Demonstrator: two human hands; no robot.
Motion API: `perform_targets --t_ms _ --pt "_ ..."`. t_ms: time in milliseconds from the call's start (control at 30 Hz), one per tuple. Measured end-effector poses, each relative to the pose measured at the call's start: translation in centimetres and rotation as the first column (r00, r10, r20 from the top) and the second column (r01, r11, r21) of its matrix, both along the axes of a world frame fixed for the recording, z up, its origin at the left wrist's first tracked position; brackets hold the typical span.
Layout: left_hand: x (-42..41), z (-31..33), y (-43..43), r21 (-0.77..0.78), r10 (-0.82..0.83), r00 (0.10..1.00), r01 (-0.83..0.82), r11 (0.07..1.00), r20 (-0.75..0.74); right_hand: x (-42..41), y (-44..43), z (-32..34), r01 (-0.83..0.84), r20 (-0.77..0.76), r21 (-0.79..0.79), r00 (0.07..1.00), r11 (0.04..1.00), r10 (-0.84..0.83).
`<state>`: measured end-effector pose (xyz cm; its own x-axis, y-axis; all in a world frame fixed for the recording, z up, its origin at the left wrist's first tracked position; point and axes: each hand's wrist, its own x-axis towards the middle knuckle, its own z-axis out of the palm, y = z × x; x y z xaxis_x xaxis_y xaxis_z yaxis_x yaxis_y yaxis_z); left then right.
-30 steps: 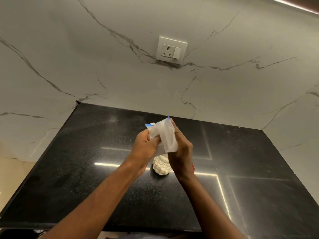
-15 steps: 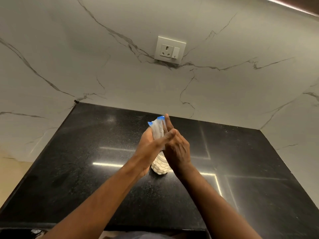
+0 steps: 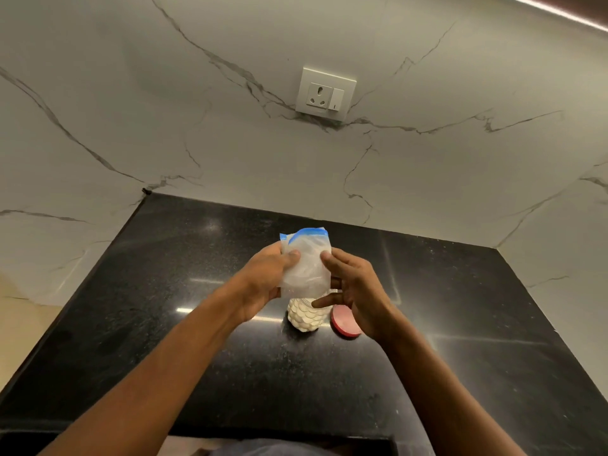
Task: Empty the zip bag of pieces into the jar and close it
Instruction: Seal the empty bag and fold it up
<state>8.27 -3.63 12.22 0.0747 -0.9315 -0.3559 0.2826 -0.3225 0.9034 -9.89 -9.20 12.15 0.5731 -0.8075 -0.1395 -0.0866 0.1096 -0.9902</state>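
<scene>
A clear zip bag [image 3: 307,264] with a blue zip strip at its top hangs above the jar [image 3: 305,316], looking flat and empty. My left hand [image 3: 263,284] grips its left side between thumb and fingers. My right hand [image 3: 357,291] is at the bag's right edge, thumb touching it, fingers spread. The clear jar stands on the black counter [image 3: 164,324], filled with pale round pieces; the bag hides its mouth. A red lid [image 3: 343,322] lies flat on the counter just right of the jar, partly behind my right hand.
The counter meets a white marble wall at the back and both sides. A wall socket with a switch [image 3: 325,93] sits above. The counter's front edge runs near the bottom of the view.
The bag has been spread out flat from a squeezed bundle. My right hand has moved off to the right, uncovering the red lid and more of the jar.
</scene>
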Motion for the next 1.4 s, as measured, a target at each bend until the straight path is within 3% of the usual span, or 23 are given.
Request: perform_targets --t_ms 233,433,533,633,733,867,1000,1167,1300,1400 --pt "1.9 0.9 0.1 -0.068 -0.161 0.986 0.164 0.984 0.04 -1.1 -0.5 -0.1 0.072 0.136 0.168 0.986 0.983 -0.095" --pt "2.1 0.5 0.7 -0.032 -0.102 0.986 0.099 0.995 -0.131 -0.1 0.0 -1.0 0.242 0.19 0.302 0.933 0.922 -0.307" --pt "1.9 0.0 0.6 0.001 -0.074 0.987 0.075 0.997 -0.14 -0.2 0.0 -1.1 0.273 0.14 0.165 0.945 0.948 -0.297" --pt "1.1 -0.1 0.7 0.009 -0.021 0.979 0.023 1.0 -0.205 -0.4 -0.1 -1.1 0.233 0.11 -0.114 0.969 0.966 -0.221" --pt "0.4 -0.6 0.5 -0.037 0.042 0.999 -0.043 0.998 -0.031 -0.8 -0.4 -1.3 0.205 0.049 -0.245 0.979 0.948 -0.199" --pt "0.5 -0.3 0.3 -0.05 0.108 0.994 -0.108 0.993 0.007 -1.7 -0.7 -1.4 0.136 0.153 0.077 0.977 0.988 -0.146" --pt "0.9 -0.1 0.2 -0.063 0.054 0.998 -0.051 0.997 0.042 -2.4 -0.6 -1.2 0.086 0.072 0.194 0.992 0.977 -0.102" --pt "0.3 -0.7 0.3 -0.076 0.105 0.991 -0.099 0.992 0.078 -2.1 -0.3 -1.6 0.193 0.006 0.212 0.98 0.958 -0.199" --pt "0.0 -1.4 1.2 -0.075 0.216 0.968 -0.208 0.975 0.129 -1.0 0.3 -2.4 0.233 0.051 0.273 0.965 0.933 -0.256" --pt "0.3 -1.9 2.5 -0.065 0.321 0.935 -0.315 0.947 0.152 0.1 1.5 -3.1 0.181 0.021 0.105 0.983 0.978 -0.184"
